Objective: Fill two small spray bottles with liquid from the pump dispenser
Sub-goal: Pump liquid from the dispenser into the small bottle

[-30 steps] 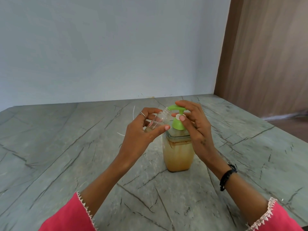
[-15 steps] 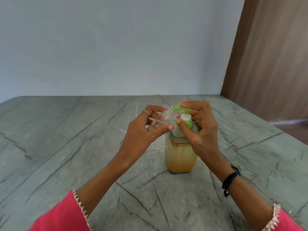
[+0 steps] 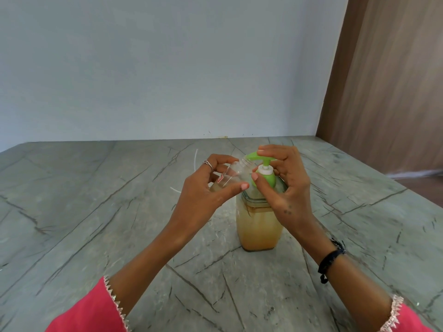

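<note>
My left hand [image 3: 203, 195] hides most of the tilted small clear plastic spray bottle [image 3: 236, 172] it grips, mouth under the spout. My right hand [image 3: 285, 185] curls around the green pump head [image 3: 262, 167] of the clear square dispenser [image 3: 260, 226] of amber liquid, standing on the grey stone table [image 3: 96, 212].

I see a grey veined stone counter [image 3: 96, 212] running to the far wall. The dispenser [image 3: 259, 226] stands on it near centre. A thin white tube [image 3: 176, 190] lies just left, farther back.
</note>
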A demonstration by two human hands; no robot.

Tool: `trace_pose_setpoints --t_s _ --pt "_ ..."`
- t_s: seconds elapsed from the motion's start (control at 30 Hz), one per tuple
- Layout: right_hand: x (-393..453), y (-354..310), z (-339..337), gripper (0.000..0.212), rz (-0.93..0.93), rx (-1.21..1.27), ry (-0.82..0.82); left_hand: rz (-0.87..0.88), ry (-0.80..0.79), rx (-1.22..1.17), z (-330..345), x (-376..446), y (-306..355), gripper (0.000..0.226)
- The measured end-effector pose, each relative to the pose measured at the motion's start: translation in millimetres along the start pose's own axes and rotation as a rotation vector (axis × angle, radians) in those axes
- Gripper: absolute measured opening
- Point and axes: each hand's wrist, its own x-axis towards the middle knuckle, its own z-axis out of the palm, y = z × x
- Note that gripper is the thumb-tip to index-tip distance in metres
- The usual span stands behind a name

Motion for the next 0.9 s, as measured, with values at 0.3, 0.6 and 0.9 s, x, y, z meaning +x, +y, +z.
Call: trace_pose_setpoints --t_s 0.3,0.6,0.9 --pt "2.1 -1.7 0.4 0.027 0.018 -0.015 0.036 0.009 -0.005 -0.015 -1.1 -1.0 0.7 0.037" --pt "2.7 -4.2 0.1 0.026 0.059 -0.014 0.068 0.003 -0.01 -0.01 1.9 -1.3 -0.1 0.036" --pt "2.4 -6.3 0.6 0.028 0.027 -0.058 0.064 -0.001 -0.014 -0.009 2.3 -1.7 1.0 0.034"
